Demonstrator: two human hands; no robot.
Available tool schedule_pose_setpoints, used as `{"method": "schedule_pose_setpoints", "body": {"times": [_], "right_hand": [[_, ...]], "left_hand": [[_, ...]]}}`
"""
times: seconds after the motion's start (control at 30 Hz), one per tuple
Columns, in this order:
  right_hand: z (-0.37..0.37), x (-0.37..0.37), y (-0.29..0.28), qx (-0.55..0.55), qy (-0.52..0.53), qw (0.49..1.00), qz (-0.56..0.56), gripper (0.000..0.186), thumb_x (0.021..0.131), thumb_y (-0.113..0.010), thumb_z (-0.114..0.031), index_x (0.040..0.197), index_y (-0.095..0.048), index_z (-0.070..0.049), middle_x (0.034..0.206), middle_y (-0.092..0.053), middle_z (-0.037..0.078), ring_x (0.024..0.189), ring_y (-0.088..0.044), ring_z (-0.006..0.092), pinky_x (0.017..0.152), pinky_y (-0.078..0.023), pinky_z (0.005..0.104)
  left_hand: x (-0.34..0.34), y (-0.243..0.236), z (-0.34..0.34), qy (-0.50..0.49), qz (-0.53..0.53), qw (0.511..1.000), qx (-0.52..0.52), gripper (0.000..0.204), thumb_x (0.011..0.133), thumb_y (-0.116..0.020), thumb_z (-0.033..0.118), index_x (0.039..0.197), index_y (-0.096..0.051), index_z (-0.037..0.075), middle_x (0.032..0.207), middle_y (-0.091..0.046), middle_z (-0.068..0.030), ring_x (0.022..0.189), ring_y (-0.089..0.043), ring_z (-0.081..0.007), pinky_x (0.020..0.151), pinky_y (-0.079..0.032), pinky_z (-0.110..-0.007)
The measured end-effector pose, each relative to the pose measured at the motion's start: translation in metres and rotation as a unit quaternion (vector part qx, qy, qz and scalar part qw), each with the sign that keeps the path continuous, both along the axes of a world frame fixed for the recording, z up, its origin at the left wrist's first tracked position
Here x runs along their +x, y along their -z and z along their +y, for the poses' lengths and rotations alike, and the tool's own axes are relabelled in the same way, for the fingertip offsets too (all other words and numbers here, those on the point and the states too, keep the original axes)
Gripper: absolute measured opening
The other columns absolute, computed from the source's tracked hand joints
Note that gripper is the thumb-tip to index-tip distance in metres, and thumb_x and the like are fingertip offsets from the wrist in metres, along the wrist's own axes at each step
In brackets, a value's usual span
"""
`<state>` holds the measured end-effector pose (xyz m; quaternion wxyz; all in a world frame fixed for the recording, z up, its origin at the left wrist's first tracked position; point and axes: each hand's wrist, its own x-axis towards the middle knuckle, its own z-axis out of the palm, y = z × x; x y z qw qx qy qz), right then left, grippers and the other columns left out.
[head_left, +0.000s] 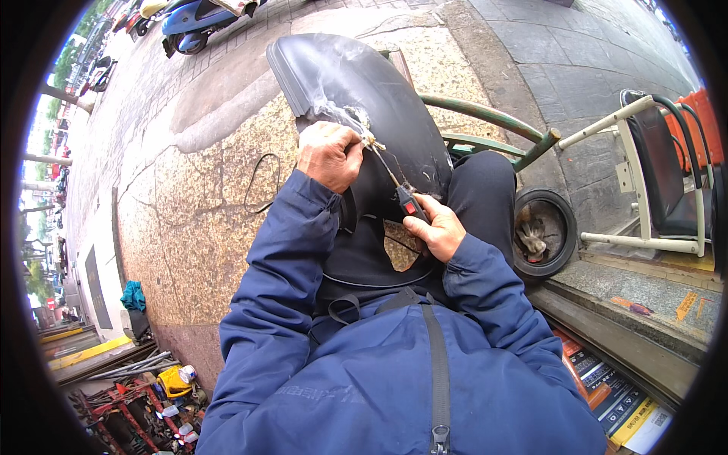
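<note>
A large curved black plastic panel (364,80) rests against my knees, its surface scuffed and pale with dust. Across it, my right hand (440,230) grips a soldering iron (409,203) with a dark handle, a red switch and a thin metal shaft. The shaft's tip reaches a rough whitish, yellowish patch (368,140) on the panel, and wisps of smoke hang around there. Beside that tip, my left hand (331,155) is closed, thumb and forefinger pinched together at the patch. What they hold is too small to make out.
A green-framed chair (493,121) stands beyond my right knee, with a black tyre (544,232) near it. Farther right is a chair with a pale metal frame (641,174). Red metal parts (125,413) and tools lie at lower left. A blue scooter (193,26) is parked ahead.
</note>
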<state>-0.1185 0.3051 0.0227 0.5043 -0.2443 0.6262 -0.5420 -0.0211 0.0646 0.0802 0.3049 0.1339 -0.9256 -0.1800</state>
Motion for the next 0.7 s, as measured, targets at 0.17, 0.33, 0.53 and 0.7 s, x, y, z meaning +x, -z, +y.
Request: {"method": "schedule_pose_setpoints", "body": {"times": [0.17,0.33,0.53,0.7], "right_hand": [[0.0010,-0.0003,0.0002,0.005,-0.001,1.000,-0.001,0.049,0.096,-0.072,-0.022,0.139,-0.057,-0.002,0.086,-0.067,0.005,0.061,-0.059,0.0103,0.056,-0.050,0.0291],[0.0001,0.0005,-0.0015,-0.001,0.002,1.000,-0.002,0.049,0.096,-0.072,-0.021,0.139,-0.057,-0.002,0.085,-0.066,0.005,0.061,-0.059,0.0103,0.056,-0.050,0.0289],[0.0008,-0.0001,-0.0047,0.009,0.000,1.000,-0.015,0.049,0.096,-0.072,-0.021,0.138,-0.057,-0.002,0.085,-0.066,0.005,0.061,-0.060,0.0103,0.056,-0.050,0.0289],[0.0008,-0.0003,-0.0079,0.013,-0.002,1.000,-0.011,0.048,0.096,-0.072,-0.020,0.138,-0.057,-0.002,0.085,-0.066,0.004,0.061,-0.060,0.0101,0.056,-0.050,0.0288]], "left_hand": [[0.0002,0.0006,-0.0005,0.005,0.003,1.000,0.004,0.008,0.078,-0.079,0.005,0.083,-0.072,0.005,0.081,-0.071,-0.0120,0.084,-0.067,-0.0325,0.076,-0.051,-0.042],[-0.0001,0.0021,-0.0013,0.007,0.006,1.000,-0.001,0.008,0.078,-0.079,0.005,0.082,-0.072,0.005,0.080,-0.070,-0.0121,0.080,-0.066,-0.0329,0.075,-0.051,-0.043],[-0.0017,0.0039,-0.0028,0.008,0.022,1.000,0.006,0.009,0.078,-0.080,0.004,0.081,-0.071,0.004,0.078,-0.069,-0.0122,0.076,-0.067,-0.0323,0.070,-0.051,-0.041],[-0.0023,0.0042,-0.0031,0.002,0.018,0.999,0.034,0.006,0.076,-0.078,0.007,0.079,-0.073,0.006,0.075,-0.069,-0.0127,0.075,-0.068,-0.0328,0.071,-0.053,-0.043]]}}
